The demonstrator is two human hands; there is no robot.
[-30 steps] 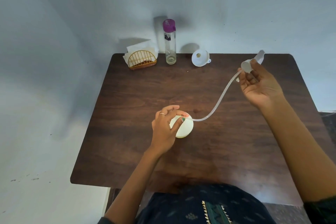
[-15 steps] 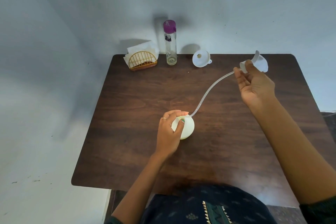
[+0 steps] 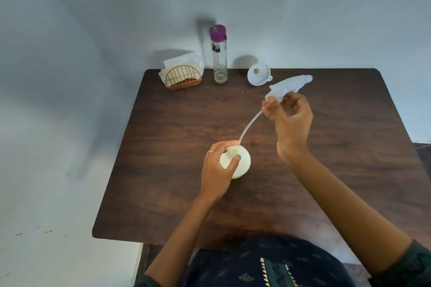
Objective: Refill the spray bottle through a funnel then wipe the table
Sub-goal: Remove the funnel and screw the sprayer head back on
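A dark wood counter (image 3: 163, 147) stood against a pale, scuffed wall. Near its middle, the left hand (image 3: 218, 170) gripped the neck of a pale yellow spray bottle (image 3: 242, 163), fingers (image 3: 233, 163) curled round its top. The right hand (image 3: 291, 116) was raised above the counter toward the far edge, its fingers (image 3: 271, 102) pinched on the white trigger sprayer head (image 3: 289, 86), whose clear dip tube (image 3: 250, 123) curved down into the bottle's mouth. Along the far edge lay a white funnel (image 3: 257, 75) on its side, a clear bottle with a purple cap (image 3: 219, 53) standing upright, and a gold wire napkin holder (image 3: 183, 75) near the far left corner.
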